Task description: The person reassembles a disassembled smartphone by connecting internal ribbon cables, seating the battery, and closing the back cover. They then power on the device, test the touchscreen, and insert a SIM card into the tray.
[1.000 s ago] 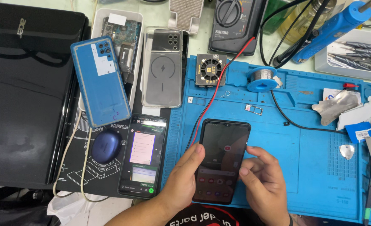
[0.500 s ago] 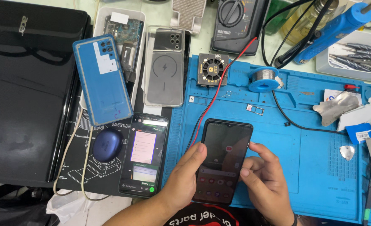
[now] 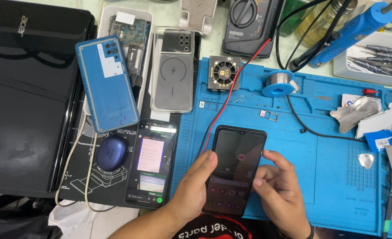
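head view: the black smartphone with lit dark screen (image 3: pixel 235 170) lies on the blue silicone repair mat (image 3: pixel 328 168), near its lower left corner. the left hand (image 3: pixel 191 194) pinches the phone's left edge; the right hand (image 3: pixel 282 192) curls at its right edge, a finger on the glass. better to keep the phone flat and tap lightly, away from the red wire (image 3: pixel 224 104).

Phone (image 3: pixel 235 170) screen changed: red dial gone, dimmer.

One view only, head cam, looking steeply down onto blue work mat (image 3: pixel 337 177) from close above. Both hands at bottom centre of frame, wrists cut by lower edge. Closed black laptop (image 3: pixel 27 102) filling left side. No 2nd view to share.
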The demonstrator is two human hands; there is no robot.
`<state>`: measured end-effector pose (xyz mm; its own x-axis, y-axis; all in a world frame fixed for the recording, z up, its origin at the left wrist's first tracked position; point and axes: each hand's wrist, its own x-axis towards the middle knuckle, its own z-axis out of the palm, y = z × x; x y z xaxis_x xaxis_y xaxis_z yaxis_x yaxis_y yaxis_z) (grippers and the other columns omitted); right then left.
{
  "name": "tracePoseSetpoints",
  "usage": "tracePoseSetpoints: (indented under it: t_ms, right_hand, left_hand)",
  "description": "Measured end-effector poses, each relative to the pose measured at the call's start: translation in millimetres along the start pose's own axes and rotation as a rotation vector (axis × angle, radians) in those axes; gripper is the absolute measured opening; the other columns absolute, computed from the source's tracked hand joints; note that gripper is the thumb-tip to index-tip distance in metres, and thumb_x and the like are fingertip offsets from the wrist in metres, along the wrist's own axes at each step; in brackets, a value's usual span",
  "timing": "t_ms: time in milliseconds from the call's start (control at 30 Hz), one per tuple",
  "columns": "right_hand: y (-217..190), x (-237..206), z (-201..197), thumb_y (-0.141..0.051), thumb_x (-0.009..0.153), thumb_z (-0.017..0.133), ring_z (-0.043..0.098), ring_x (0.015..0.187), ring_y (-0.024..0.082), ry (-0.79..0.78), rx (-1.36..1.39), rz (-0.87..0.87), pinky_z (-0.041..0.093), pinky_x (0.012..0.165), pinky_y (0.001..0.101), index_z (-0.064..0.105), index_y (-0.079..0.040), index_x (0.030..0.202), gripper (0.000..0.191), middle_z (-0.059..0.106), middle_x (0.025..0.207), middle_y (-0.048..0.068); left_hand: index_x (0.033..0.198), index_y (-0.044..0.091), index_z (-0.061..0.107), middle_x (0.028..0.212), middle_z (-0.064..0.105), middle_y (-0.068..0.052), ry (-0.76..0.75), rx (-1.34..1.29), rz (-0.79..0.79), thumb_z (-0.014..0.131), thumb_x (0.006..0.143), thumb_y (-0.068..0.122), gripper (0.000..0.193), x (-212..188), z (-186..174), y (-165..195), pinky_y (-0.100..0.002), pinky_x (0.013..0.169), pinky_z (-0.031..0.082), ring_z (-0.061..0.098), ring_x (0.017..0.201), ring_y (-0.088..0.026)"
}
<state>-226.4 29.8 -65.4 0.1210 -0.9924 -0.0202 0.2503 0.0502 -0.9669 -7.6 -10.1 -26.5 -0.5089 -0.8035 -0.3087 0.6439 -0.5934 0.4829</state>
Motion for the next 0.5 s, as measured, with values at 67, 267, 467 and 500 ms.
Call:
tracePoseSetpoints:
  t_ms: [67,267,467,500]
  right_hand:
    - [-0.3,-0.3,-0.3,0.008,0.096,0.060,0.054,0.081,0.011,-0.006,0.017,0.004,0.046,0.075,0.0272,0.034,-0.008,0.160,0.071,0.060,0.088,0.005]
    - [1.1,-1.2,-1.8,0.007,0.097,0.058,0.061,0.091,0.014,-0.012,0.043,0.014,0.050,0.085,0.0310,0.036,-0.005,0.161,0.069,0.067,0.097,0.009]
    - [4.7,-3.7,-5.5,0.006,0.096,0.060,0.058,0.087,0.012,0.002,-0.061,0.025,0.049,0.080,0.0289,0.039,-0.006,0.160,0.068,0.064,0.095,0.006]
    - [5.4,-3.9,-5.7,0.005,0.096,0.060,0.058,0.086,0.012,0.007,-0.067,0.023,0.049,0.080,0.0285,0.039,-0.006,0.160,0.068,0.063,0.095,0.005]
  left_hand:
    - [0.138,-0.001,0.054,0.134,0.063,-0.012,0.014,0.016,0.000,0.037,0.110,0.035,0.049,0.2,0.2,-0.4,-0.035,0.106,0.047,0.059,0.123,-0.018]
    - [0.139,-0.001,0.055,0.135,0.063,-0.012,0.016,0.049,0.023,0.037,0.110,0.036,0.050,0.0,0.1,-0.8,-0.035,0.107,0.046,0.058,0.124,-0.017]
    - [0.139,-0.001,0.054,0.136,0.063,-0.012,0.017,0.044,0.049,0.038,0.109,0.035,0.050,-0.2,0.2,-2.1,-0.035,0.109,0.045,0.058,0.126,-0.018]
    - [0.140,-0.001,0.054,0.136,0.063,-0.012,0.018,0.038,0.053,0.038,0.109,0.035,0.050,0.1,0.3,-2.1,-0.035,0.109,0.045,0.058,0.126,-0.018]
